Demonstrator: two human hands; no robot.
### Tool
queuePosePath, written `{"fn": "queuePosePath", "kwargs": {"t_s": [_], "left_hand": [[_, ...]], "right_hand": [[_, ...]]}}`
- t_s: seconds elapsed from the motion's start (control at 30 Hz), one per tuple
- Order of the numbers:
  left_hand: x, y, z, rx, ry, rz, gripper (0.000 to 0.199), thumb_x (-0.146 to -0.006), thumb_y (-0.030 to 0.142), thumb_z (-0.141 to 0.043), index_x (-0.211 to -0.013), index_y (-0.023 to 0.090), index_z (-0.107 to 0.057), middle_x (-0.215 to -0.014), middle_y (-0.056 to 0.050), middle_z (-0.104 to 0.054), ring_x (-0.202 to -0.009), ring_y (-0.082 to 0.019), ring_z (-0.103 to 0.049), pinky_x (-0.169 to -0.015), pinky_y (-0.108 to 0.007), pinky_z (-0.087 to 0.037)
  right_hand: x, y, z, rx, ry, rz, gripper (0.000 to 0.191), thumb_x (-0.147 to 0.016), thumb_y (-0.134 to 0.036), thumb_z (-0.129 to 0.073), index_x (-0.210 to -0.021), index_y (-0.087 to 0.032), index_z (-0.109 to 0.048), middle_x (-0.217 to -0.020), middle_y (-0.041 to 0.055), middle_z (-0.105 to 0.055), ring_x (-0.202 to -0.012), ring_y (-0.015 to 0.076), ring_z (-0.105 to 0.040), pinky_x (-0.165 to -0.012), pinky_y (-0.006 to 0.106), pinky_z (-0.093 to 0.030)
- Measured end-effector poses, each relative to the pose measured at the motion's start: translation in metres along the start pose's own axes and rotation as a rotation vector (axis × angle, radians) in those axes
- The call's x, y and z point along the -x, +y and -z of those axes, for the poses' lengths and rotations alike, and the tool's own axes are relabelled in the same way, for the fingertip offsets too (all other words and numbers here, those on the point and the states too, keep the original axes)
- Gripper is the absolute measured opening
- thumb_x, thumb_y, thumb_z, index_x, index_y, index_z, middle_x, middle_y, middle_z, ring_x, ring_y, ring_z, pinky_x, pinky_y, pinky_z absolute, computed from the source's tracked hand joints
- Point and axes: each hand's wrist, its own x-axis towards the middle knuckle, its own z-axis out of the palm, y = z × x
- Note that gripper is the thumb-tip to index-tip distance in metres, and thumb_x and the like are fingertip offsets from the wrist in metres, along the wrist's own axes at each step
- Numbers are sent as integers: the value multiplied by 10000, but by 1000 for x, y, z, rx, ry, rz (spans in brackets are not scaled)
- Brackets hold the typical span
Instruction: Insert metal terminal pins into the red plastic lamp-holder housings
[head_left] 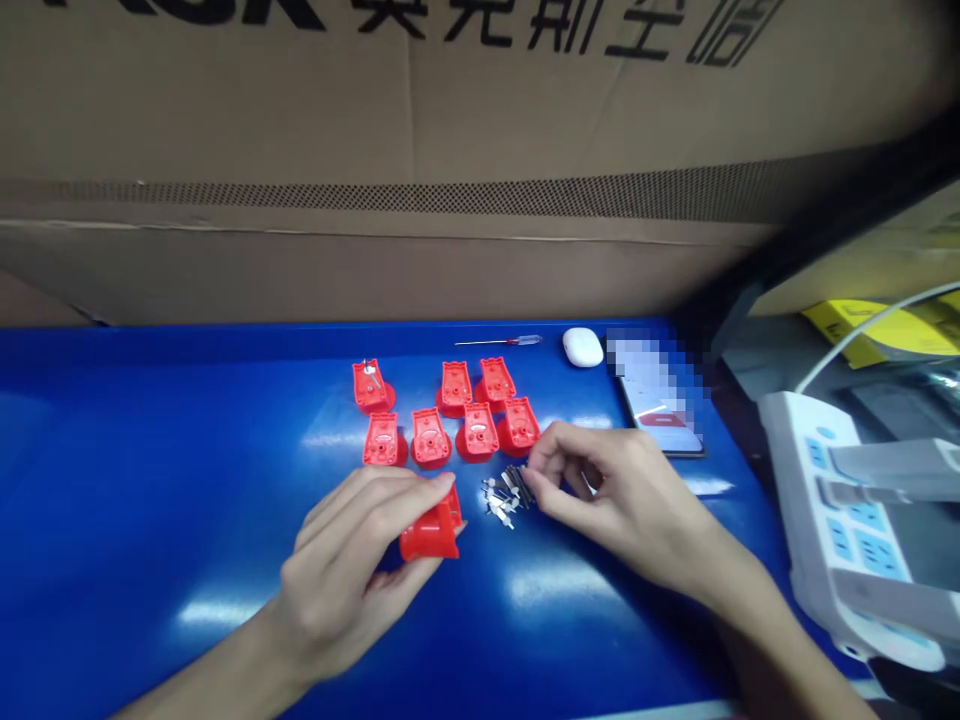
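Observation:
My left hand (349,570) grips a red plastic housing (431,533), tilted on its side, just above the blue table top (150,470). My right hand (607,490) has its fingertips pinched together at the edge of a small heap of metal pins or screws (506,497). Whether those fingers hold a piece is hidden. Several similar red housings (431,438) stand upright in rows beyond the heap, and neither hand touches them.
A small screwdriver (499,341) and a white earbud case (583,347) lie near the table's back edge. A phone (660,420) lies face up to the right. A white power strip (847,530) sits past the right edge, and a large cardboard box (375,150) stands behind.

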Motion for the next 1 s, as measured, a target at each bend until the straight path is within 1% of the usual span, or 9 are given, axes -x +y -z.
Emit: {"fn": "queuePosePath", "kwargs": {"t_s": [0.1,0.23,0.47,0.6,0.8,0.87,0.93,0.97,1.0], "left_hand": [[0,1,0,-7,0,1,625,-878,-18,-815,-1455,176,-670,-1157,-96,-815,-1070,-248,-783,-929,-414,-664],[-2,2,0,-3,-10,10,628,-900,8,-804,-1474,217,-659,-1141,-78,-825,-1037,-247,-801,-898,-412,-678],[-4,4,-1,-10,-6,-7,620,-886,-14,-810,-1456,176,-661,-1138,-81,-821,-1047,-234,-794,-922,-395,-664],[-4,7,0,-68,65,1,582,-848,-1,-854,-1384,162,-694,-1166,-90,-824,-1093,-251,-788,-920,-398,-664],[-1,5,-3,-104,256,110,638,-793,34,-918,-1358,239,-703,-1188,-62,-810,-1151,-278,-776,-929,-430,-666],[-1,5,-4,-65,283,158,627,-807,81,-933,-1359,266,-697,-1191,-43,-806,-1119,-255,-796,-917,-398,-692],[1,7,-6,-36,258,193,660,-823,141,-954,-1400,275,-664,-1196,-27,-818,-1045,-220,-834,-888,-333,-720],[3,9,-6,-17,223,204,690,-831,177,-962,-1432,271,-638,-1197,-26,-829,-1008,-213,-851,-872,-307,-730],[5,10,-6,5,175,213,719,-840,215,-967,-1463,264,-611,-1205,-33,-837,-982,-213,-863,-861,-291,-738]], "right_hand": [[-4,3,-5,102,-41,-49,135,-985,-272,-708,-859,-223,-706,-704,-16,-717,-588,154,-623,-562,268,-411],[-6,7,-9,229,-31,-69,143,-996,-293,-694,-869,-228,-697,-722,-2,-732,-601,180,-642,-581,288,-397],[-5,5,-9,279,-47,-61,168,-1015,-305,-670,-867,-230,-698,-711,-4,-733,-586,176,-629,-592,298,-348],[-4,6,-6,251,8,-40,257,-1055,-342,-624,-830,-226,-671,-708,-10,-708,-591,168,-589,-606,300,-341],[-5,11,-7,219,84,15,309,-1096,-363,-606,-823,-223,-644,-709,-11,-684,-601,162,-555,-609,308,-340],[-4,9,-10,155,117,83,256,-1100,-340,-617,-878,-221,-668,-744,-9,-690,-623,159,-567,-618,305,-374],[-2,4,-15,67,170,216,101,-1079,-314,-672,-1062,-221,-710,-860,7,-716,-683,162,-590,-647,302,-431],[0,2,-17,26,184,295,170,-1056,-314,-718,-1200,-224,-706,-964,28,-732,-744,171,-613,-675,305,-466],[1,-1,-20,-10,180,371,345,-1026,-328,-772,-1342,-230,-674,-1087,58,-736,-825,187,-638,-704,312,-502]]}}
